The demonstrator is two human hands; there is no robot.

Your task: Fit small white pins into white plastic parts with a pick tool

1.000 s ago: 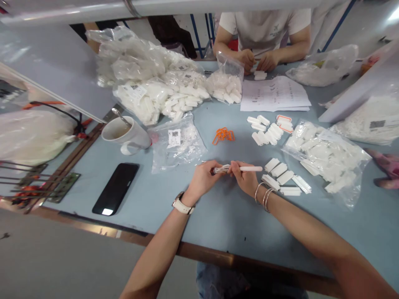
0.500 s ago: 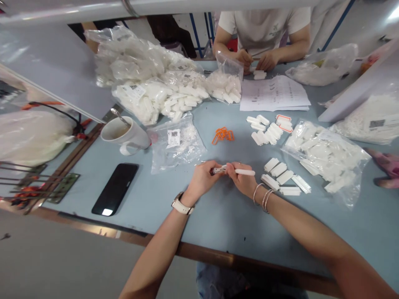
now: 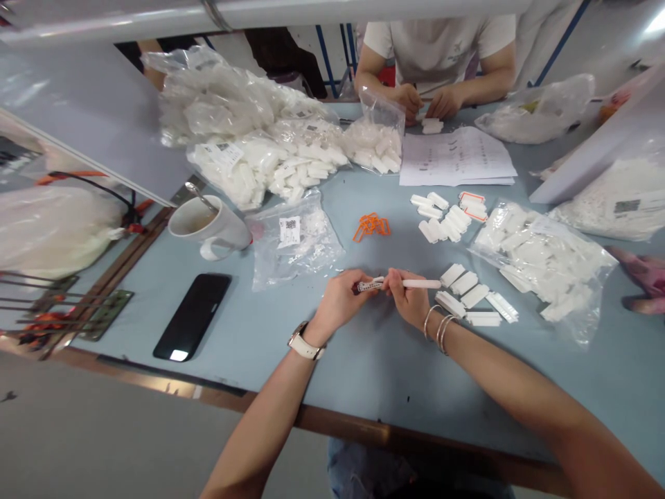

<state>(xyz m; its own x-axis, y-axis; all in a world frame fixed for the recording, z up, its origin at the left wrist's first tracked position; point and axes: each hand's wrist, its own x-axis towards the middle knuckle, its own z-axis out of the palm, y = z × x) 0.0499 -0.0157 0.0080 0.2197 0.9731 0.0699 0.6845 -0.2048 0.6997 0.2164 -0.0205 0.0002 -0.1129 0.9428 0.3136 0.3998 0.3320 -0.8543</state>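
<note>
My left hand pinches a small white plastic part with a row of dark marks along its side. Close to its right, my right hand is closed around a slim white pen-like tool, whose tip lies at or near the part's right end; whether they touch I cannot tell. Beyond both hands lies a small heap of orange frames. Several white strips rest to the right of my right hand, and more white pieces lie farther back, one ringed in orange.
A clear bag of small bits, a mug with a spoon and a black phone are on the left. Bags of white parts stand right and at the back. Across the table, a person works beside paper sheets.
My right hand has shifted a little to the right with the white tool, widening the gap to my left hand. More of the marked white part shows now.
</note>
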